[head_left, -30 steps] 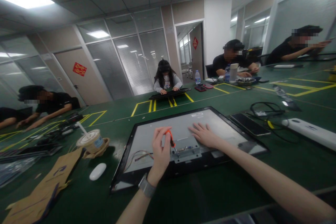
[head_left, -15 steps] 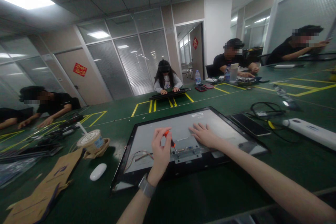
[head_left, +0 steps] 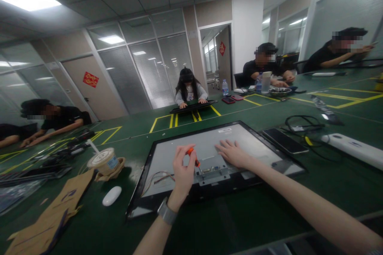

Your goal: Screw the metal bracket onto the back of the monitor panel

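Note:
My left hand (head_left: 183,167) is closed around the orange handle of a screwdriver (head_left: 197,163). The screwdriver slants down, its tip at a metal bracket with connectors (head_left: 214,175) near the front edge of a display panel (head_left: 185,157). The panel lies flat with its grey back up and a black frame around it. My right hand (head_left: 233,153) rests open on the panel's back, fingers spread, right of the screwdriver. Thin cables (head_left: 158,176) lie on the panel left of my left hand. Whether the tip sits in a screw is too small to tell.
To the left stand a drink cup (head_left: 103,161), a white oval case (head_left: 112,196) and flattened cardboard (head_left: 56,211). On the right lie a phone (head_left: 285,141), black cables (head_left: 302,125) and a white bar-shaped device (head_left: 356,150). Other people sit around the green table (head_left: 251,223).
The screwdriver's handle has turned slightly within my left hand. My right hand and the panel stay where they were.

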Demonstrator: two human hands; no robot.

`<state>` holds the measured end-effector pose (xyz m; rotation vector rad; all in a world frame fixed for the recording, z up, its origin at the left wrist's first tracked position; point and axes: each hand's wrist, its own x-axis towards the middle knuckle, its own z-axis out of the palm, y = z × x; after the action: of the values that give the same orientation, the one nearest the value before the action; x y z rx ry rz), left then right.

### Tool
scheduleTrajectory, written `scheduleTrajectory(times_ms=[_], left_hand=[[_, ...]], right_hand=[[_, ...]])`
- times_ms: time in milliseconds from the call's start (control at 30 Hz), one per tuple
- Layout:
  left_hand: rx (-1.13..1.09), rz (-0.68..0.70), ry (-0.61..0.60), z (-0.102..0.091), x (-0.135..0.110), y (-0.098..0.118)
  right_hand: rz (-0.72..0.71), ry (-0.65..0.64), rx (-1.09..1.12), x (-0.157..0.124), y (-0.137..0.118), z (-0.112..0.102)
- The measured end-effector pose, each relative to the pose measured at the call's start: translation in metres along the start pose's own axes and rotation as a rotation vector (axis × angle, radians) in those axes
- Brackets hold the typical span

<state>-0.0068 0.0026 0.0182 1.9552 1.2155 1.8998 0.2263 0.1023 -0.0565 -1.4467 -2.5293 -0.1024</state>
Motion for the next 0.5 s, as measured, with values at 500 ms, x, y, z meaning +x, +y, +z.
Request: scheduleTrajectory(times_ms=[500], left_hand=[[-0.172,-0.101,-0.036,0.001,-0.008,-0.001]], right_hand=[[-0.161,-0.122,0.270,0.008,0.018,-0.005]])
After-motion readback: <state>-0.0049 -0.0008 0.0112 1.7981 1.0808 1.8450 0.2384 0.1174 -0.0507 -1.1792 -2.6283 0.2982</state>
